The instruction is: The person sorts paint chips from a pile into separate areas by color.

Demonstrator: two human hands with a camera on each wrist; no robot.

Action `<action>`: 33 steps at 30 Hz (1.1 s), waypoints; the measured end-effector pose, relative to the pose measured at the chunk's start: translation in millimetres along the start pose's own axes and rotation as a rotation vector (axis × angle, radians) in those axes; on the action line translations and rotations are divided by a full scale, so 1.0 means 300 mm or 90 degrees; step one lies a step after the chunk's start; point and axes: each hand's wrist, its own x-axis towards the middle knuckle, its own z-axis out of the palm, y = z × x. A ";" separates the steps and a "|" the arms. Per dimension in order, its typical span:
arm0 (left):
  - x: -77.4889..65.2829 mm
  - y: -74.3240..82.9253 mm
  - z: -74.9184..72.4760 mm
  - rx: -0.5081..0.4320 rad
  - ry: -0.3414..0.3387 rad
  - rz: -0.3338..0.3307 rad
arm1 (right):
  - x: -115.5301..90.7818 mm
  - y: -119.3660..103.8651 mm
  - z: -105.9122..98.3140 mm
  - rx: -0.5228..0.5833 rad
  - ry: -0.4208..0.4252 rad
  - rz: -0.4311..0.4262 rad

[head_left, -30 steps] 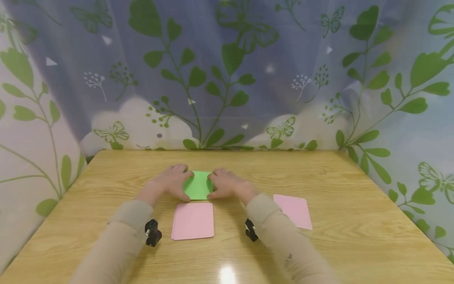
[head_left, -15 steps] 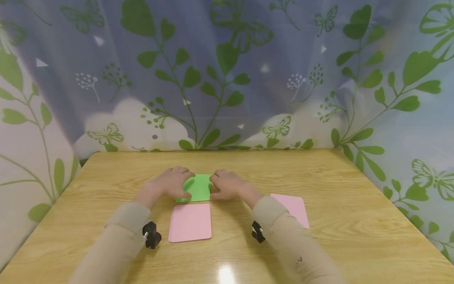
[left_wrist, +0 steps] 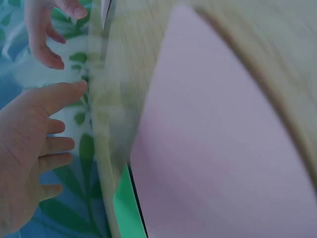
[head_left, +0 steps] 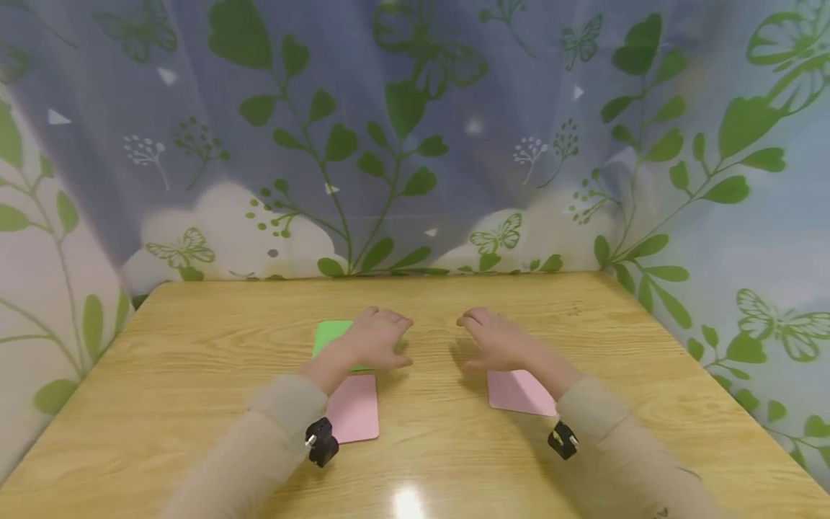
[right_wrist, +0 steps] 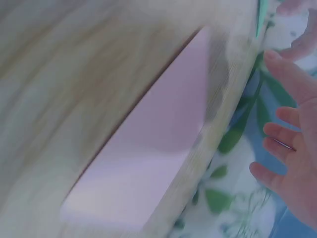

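Observation:
My left hand (head_left: 376, 339) hovers with loosely extended fingers over the right side of a green square card (head_left: 331, 336), holding nothing. Its wrist and sleeve hide part of that card and of a pink square card (head_left: 357, 411) just nearer to me. To the right, my right hand (head_left: 502, 340) hangs with fingers spread, above and behind a second pink card (head_left: 519, 393), whose far part it covers. In the left wrist view, the left pink card (left_wrist: 213, 129) lies beside a sliver of green. The right wrist view shows the right pink card (right_wrist: 148, 144) apart from the fingers (right_wrist: 280, 134).
All the cards lie on a wood-grain table (head_left: 428, 425). A curtain (head_left: 415, 180) with leaf and butterfly prints hangs along the back and sides. Small black devices (head_left: 321, 441) are strapped at both wrists.
Both hands have moved right, away from the sides of the green card, with the right hand going further. The green card stays behind the left pink card. The head view has shifted slightly.

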 end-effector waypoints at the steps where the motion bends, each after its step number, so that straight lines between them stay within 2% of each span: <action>1: 0.011 0.021 0.001 -0.001 -0.004 0.004 | -0.025 0.016 -0.001 0.003 -0.002 0.006; 7: 0.075 0.136 0.012 0.001 -0.039 0.034 | -0.161 0.101 0.007 -0.010 -0.007 0.002; 11: 0.111 0.208 0.019 -0.015 -0.073 0.045 | -0.228 0.133 0.019 -0.030 -0.036 0.002; 14: 0.138 0.257 0.028 -0.005 -0.086 0.059 | -0.261 0.145 0.027 -0.036 -0.065 0.018; 20: 0.192 0.331 0.066 0.026 -0.075 0.100 | -0.291 0.156 0.042 -0.026 -0.095 0.034; 24: 0.219 0.369 0.078 0.020 -0.072 0.127 | -0.294 0.161 0.046 -0.005 -0.098 0.037; 33: 0.260 0.402 0.089 0.021 -0.058 0.160 | -0.289 0.179 0.050 0.029 -0.122 0.083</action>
